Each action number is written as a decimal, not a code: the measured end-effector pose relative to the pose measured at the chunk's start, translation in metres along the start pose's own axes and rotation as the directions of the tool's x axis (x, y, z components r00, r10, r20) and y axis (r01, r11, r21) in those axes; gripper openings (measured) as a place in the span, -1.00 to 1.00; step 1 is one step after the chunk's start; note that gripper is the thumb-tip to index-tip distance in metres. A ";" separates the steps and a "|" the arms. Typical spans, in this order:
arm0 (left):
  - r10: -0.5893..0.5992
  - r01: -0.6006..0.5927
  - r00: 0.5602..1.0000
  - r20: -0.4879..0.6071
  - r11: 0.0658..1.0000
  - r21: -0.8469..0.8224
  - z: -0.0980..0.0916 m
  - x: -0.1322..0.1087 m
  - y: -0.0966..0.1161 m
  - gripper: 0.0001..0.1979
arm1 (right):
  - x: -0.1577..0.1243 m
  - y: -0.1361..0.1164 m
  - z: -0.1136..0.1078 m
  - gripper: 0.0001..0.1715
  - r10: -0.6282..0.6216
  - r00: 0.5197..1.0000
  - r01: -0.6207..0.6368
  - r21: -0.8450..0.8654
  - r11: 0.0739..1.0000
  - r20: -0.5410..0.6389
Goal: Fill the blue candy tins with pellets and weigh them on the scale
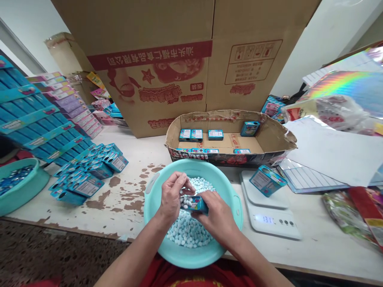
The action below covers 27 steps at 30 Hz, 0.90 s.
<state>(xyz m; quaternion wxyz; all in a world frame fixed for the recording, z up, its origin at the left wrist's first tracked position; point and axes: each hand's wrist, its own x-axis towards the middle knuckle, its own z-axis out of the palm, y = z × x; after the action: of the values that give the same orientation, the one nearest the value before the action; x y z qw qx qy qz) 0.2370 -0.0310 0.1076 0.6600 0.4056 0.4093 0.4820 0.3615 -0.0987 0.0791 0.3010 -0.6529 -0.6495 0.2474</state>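
Over a turquoise basin (233,217) of pale blue and white candies (191,233), my right hand (217,215) grips a small blue candy tin (200,204) tipped on its side. Its open end faces left, with several candies at the mouth. My left hand (172,195) is curled at that end, fingertips pinched together just above; what they hold is hidden. Right of the basin, a white digital scale (263,205) carries another blue tin (267,180), tilted. Its lit display seems to read 131.
Behind the basin sits a cut-down cardboard tray (271,139) with several blue tins, backed by a large carton (149,24). Grouped tins (86,175) stand at left, near stacked display boxes (32,115) and another turquoise tub (28,191). Sheets (332,151) and packets (356,217) lie at right.
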 end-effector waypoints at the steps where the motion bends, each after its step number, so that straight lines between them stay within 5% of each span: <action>1: 0.001 -0.001 1.000 0.008 1.000 -0.006 0.001 -0.001 0.000 -0.75 | 0.001 -0.001 -0.001 -0.70 0.000 1.000 0.000 0.011 1.000 0.012; 8: -0.021 0.023 0.998 0.061 0.999 -0.035 0.002 -0.001 0.010 -0.77 | 0.004 0.007 -0.007 -0.67 0.009 1.000 -0.011 0.168 0.986 0.012; 11: 0.002 -0.009 0.999 0.042 0.987 0.161 -0.017 0.007 0.014 -0.76 | 0.004 0.017 -0.012 -0.70 0.064 0.994 -0.038 0.270 0.962 -0.087; 13: -0.003 -0.049 0.995 0.102 0.864 0.500 -0.036 0.012 0.009 -0.77 | 0.002 0.021 -0.014 -0.70 0.109 0.977 -0.051 0.295 0.954 -0.184; 16: -0.152 -0.122 0.967 0.202 0.421 0.899 -0.057 0.009 -0.007 -0.70 | 0.001 0.024 -0.014 -0.69 0.109 0.951 -0.030 0.263 0.964 -0.291; 19: -0.449 -0.161 0.880 0.158 0.030 0.986 -0.054 -0.007 -0.023 -0.37 | 0.000 0.024 -0.010 -0.71 0.074 0.947 -0.001 0.226 0.974 -0.312; 21: -0.613 -0.234 0.777 0.144 -0.070 0.970 -0.040 -0.022 -0.027 -0.17 | 0.000 0.025 -0.008 -0.72 0.069 0.945 0.001 0.213 0.977 -0.321; 24: -0.716 -0.332 0.662 0.222 -0.015 0.943 -0.014 -0.039 -0.026 -0.24 | 0.000 0.025 -0.007 -0.71 0.070 0.945 0.005 0.229 0.973 -0.318; 27: -0.733 -0.355 0.607 0.307 0.096 0.930 0.001 -0.043 -0.029 -0.43 | -0.002 0.023 -0.006 -0.68 0.088 0.937 0.028 0.325 0.945 -0.337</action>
<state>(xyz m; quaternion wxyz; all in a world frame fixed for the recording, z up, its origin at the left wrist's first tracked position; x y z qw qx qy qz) 0.2386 -0.0789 0.0873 0.3832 0.8176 0.3545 -0.2428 0.3820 -0.1002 0.0665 0.5102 -0.6376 -0.5263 0.2368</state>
